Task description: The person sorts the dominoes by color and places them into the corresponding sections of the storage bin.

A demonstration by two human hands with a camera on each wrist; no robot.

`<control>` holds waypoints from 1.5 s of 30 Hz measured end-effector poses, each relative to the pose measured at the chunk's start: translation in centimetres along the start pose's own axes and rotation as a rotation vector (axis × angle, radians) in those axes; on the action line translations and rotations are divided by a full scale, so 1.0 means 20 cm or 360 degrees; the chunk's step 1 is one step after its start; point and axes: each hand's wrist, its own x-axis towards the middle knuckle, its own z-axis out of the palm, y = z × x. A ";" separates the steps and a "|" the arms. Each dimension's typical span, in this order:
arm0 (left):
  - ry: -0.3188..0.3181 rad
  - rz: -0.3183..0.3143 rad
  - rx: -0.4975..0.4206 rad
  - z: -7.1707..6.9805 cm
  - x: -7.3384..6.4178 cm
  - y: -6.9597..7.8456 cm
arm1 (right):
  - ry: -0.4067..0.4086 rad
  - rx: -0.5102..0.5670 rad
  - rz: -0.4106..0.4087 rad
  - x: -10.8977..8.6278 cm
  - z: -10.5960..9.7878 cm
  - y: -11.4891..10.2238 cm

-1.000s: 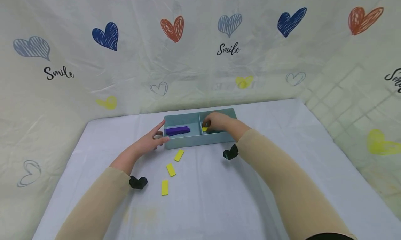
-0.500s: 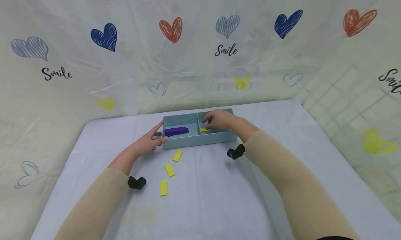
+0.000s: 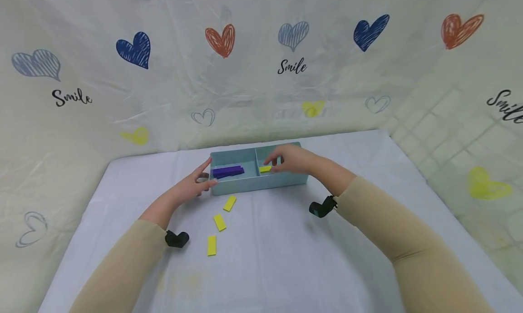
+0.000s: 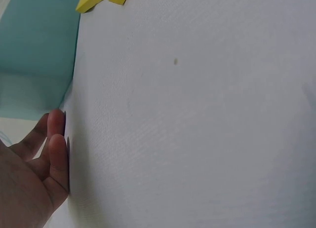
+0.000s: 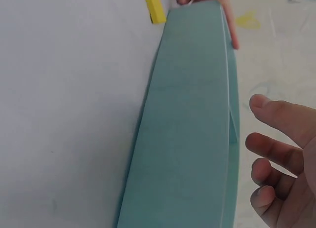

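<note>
The left grip [image 3: 191, 186], fingers spread, touches the left end of the divided box [image 3: 261, 183]. Three yellow blocks [image 3: 219, 222] lie in front of it. Purple blocks [image 3: 228, 171] lie in its left compartment, a yellow block [image 3: 265, 168] in its right; above that side hangs the right grip [image 3: 296, 159], fingertips apart, holding nothing.

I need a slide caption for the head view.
Left hand touches the box, right hand hovers over it, and three yellow pieces lie in front.

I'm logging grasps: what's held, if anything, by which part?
Nothing clearly gripped: left hand, spread, touches the box at its left end; right hand is empty.
</note>
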 end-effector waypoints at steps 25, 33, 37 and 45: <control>0.0030 -0.0015 0.0037 0.01 -0.01 0.02 | -0.0011 -0.0103 -0.0266 -0.14 0.26 -0.13; 0.0028 -0.0010 0.0040 0.01 -0.01 0.02 | -0.0078 -0.0216 -0.0230 -0.09 0.35 -0.18; 0.0028 -0.0014 0.0035 0.01 -0.01 0.01 | -0.0105 -0.0277 -0.0237 -0.04 0.39 -0.20; 0.0037 -0.0017 0.0022 0.01 0.00 0.00 | -0.0154 -0.0337 -0.0237 0.05 0.45 -0.25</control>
